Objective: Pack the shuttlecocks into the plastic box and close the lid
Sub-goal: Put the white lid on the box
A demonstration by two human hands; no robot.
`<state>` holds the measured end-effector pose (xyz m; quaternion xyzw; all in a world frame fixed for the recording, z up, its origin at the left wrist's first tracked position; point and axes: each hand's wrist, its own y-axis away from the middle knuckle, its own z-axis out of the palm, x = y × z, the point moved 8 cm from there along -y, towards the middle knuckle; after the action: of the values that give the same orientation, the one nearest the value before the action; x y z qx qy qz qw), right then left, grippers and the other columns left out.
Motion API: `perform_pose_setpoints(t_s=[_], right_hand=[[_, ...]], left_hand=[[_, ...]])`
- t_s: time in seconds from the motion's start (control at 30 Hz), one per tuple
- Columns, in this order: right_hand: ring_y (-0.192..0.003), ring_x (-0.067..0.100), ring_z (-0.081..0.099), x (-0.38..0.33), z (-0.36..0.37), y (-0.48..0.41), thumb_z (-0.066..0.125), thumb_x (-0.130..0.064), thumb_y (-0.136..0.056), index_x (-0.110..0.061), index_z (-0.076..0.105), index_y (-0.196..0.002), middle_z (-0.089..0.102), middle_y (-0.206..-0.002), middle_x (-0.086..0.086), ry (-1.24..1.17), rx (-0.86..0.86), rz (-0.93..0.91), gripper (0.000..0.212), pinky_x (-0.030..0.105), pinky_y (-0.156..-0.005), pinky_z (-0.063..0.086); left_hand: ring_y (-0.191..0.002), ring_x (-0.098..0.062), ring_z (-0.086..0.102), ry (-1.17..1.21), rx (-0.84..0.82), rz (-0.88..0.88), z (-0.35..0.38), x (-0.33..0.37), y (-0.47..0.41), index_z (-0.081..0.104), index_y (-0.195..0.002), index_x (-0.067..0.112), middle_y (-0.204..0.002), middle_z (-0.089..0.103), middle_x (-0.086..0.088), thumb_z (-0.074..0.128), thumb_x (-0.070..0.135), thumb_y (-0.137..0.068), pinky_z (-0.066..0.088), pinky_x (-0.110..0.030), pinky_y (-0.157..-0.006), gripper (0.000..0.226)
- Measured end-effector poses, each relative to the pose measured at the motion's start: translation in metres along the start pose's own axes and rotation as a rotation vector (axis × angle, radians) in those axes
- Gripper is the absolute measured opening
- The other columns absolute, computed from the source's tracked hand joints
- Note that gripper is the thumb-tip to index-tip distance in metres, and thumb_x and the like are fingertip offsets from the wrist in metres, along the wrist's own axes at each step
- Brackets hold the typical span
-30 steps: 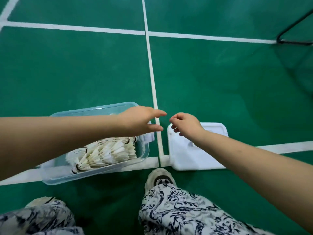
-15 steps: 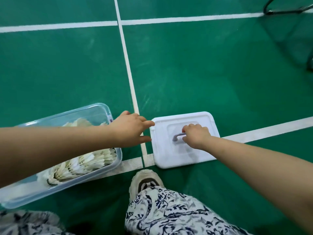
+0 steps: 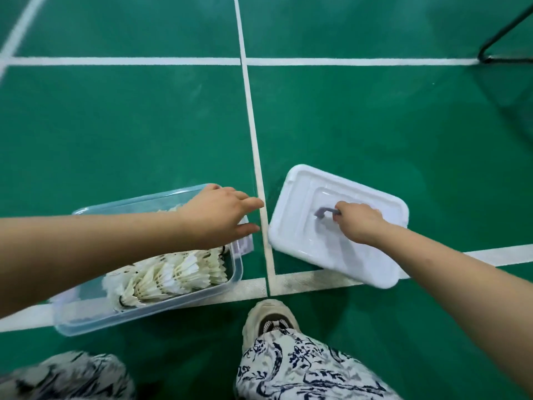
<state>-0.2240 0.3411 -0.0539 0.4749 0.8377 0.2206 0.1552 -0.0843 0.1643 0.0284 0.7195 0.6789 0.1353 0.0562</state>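
Gripping lid [image 3: 305, 226] handle [image 3: 324, 211], right hand [image 3: 357, 223] fingers curled, left hand [image 3: 219, 215] fingers spread over box [image 3: 86, 319]

Green court [image 3: 115, 125] crossed by white lines [image 3: 251, 116]; clear bluish box [image 3: 150, 310] lower left, white-feathered shuttlecocks [image 3: 173, 275] inside; white lid [image 3: 302, 235], grey handle [image 3: 324, 211]; navy-and-white print trousers [image 3: 302, 368]; beige shoe [image 3: 269, 316].

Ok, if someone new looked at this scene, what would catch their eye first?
Probably the white lid, tilted up off the green court floor right of centre, with the right hand closed on its grey handle. Next, the clear plastic box on the left, holding rows of white shuttlecocks, the left hand hovering open over its far end.
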Motion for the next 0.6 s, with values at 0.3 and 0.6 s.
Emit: perform_pose_setpoints(t_s=[0.3,0.6], right_hand=[[-0.078,0.026,0.049,-0.121,-0.091,0.035,0.038,-0.043,-0.093,-0.016,0.047,-0.076,0.053,-0.078,0.002,-0.051,0.184,-0.265,0.033,0.033,-0.061,0.032],[-0.078,0.027,0.050,-0.279,-0.060,0.067,0.039,-0.048,-0.092,-0.013,0.053,-0.078,0.053,-0.078,0.003,0.059,0.047,-0.592,0.040,0.033,-0.063,0.037]], left_hand=[[-0.121,-0.021,0.047,0.025,0.071,-0.138,-0.021,-0.046,0.071,0.032,-0.136,0.030,-0.133,0.051,0.003,0.036,0.051,-0.090,0.035,-0.037,-0.098,0.050],[-0.097,-0.020,0.049,0.190,0.126,-0.397,0.002,-0.119,0.163,0.053,-0.111,0.023,-0.088,0.058,0.003,0.042,0.046,-0.089,0.042,-0.035,-0.086,0.034]])
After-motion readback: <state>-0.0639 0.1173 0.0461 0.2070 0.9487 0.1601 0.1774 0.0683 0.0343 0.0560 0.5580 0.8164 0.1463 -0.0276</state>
